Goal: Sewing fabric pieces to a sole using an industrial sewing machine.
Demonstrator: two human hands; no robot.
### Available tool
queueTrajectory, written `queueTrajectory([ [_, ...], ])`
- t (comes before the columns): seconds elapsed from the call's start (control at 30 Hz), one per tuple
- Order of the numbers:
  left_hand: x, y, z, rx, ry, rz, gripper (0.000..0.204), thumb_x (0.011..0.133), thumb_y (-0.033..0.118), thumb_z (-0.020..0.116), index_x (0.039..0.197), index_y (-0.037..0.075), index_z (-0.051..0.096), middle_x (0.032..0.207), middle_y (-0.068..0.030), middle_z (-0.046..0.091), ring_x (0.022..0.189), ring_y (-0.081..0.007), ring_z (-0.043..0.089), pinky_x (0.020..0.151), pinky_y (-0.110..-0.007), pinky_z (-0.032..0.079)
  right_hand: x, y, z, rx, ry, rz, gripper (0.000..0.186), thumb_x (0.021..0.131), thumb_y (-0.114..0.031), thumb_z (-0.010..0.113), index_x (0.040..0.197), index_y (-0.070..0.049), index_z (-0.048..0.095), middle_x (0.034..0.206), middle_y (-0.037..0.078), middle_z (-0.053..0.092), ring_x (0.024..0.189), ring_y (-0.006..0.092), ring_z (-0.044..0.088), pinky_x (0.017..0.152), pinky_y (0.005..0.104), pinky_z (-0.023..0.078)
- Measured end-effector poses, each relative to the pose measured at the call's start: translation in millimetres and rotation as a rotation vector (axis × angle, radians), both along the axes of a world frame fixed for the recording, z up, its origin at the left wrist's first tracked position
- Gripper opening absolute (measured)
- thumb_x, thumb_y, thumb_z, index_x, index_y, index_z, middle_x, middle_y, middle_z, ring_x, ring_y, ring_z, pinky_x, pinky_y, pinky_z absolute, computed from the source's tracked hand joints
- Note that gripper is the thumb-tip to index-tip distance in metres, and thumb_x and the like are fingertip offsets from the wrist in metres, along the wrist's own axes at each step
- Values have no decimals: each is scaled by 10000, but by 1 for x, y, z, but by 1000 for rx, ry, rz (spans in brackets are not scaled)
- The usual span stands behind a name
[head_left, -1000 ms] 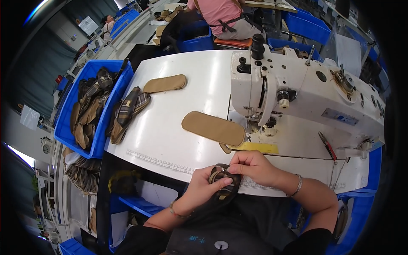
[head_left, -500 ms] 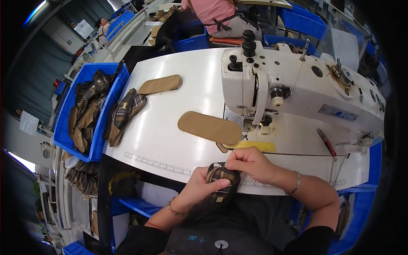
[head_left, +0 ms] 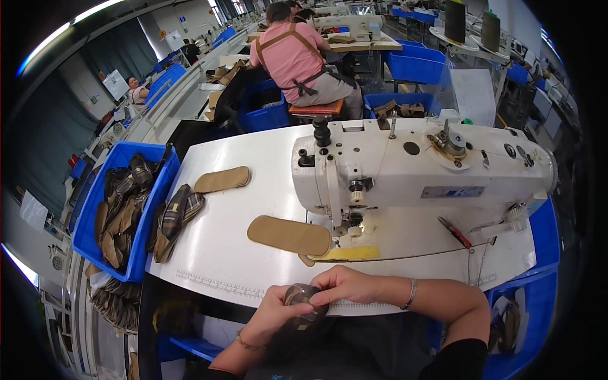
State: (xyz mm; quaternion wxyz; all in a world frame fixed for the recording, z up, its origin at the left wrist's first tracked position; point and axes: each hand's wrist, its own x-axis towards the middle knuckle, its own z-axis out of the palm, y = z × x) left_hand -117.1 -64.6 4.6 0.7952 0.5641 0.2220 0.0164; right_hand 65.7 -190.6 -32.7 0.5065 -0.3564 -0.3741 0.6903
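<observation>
Grip, both hands: left hand (head_left: 273, 311) cups from below, and right hand (head_left: 345, 285) pinches from above, a small dark plaid fabric shoe piece (head_left: 303, 303); both grips closed on it, fingers narrow. The piece is held just off the near edge of the white worktop (head_left: 253, 152), over the lap, likely so its edge can be turned and aligned by the fingertips.

Just beyond the hands: tan insole-shaped flat piece (head_left: 289, 235), lying flat beside the needle, within easy reach. A yellow strip (head_left: 347, 253) lies along the machine bed beside it.

White industrial sewing machine (head_left: 418, 171), standing on the worktop directly ahead of the hands.

Second tan insole-shaped piece (head_left: 221, 180), farther back on the left.

Short stack of plaid uppers (head_left: 175, 220) at the worktop's left edge, touching the blue plastic bin (head_left: 86, 223), which holds many more dark and tan pieces; apparently sorted stock.

Background: a seated person in a pink shirt (head_left: 292, 58), back turned, at another station.
</observation>
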Motion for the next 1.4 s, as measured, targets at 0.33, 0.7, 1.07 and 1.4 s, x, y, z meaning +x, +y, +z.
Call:
queueTrajectory([
  [0.33, -4, 5, -10, -149, -59, -154, 309, 741, 188, 872, 918, -19, 727, 868, -55, 728, 754, -114, 671, 703, -248, 541, 6, -4, 22, 48, -59, 85, 194, 952, -177, 680, 975, 9, 729, 817, -39, 655, 762, 22, 546, 718, 210, 461],
  [0.7, -27, -10, -22, 51, -165, 162, 146, 998, 163, 618, 1007, 17, 624, 910, -2, 661, 841, -54, 594, 776, -220, 490, -4, -5, 26, 56, -369, 72, 265, 928, -239, 724, 772, -27, 699, 661, -29, 619, 633, 28, 551, 597, 202, 437],
  [1.07, -27, -27, -20, 246, -167, 284, 133, 999, 125, 596, 1043, 1, 613, 928, -34, 678, 841, -61, 613, 755, -216, 501, -13, -7, 22, -6, -341, 31, 226, 948, -219, 697, 853, -16, 727, 750, 15, 692, 706, 43, 643, 619, 199, 501],
  [1.4, -20, -20, -6, 664, -75, 263, 145, 963, 122, 645, 971, -23, 644, 789, -25, 665, 718, -51, 580, 652, -214, 481, -11, -8, 24, 62, -357, 68, 297, 982, -285, 638, 854, -29, 717, 730, 23, 701, 664, 58, 659, 579, 202, 502],
])
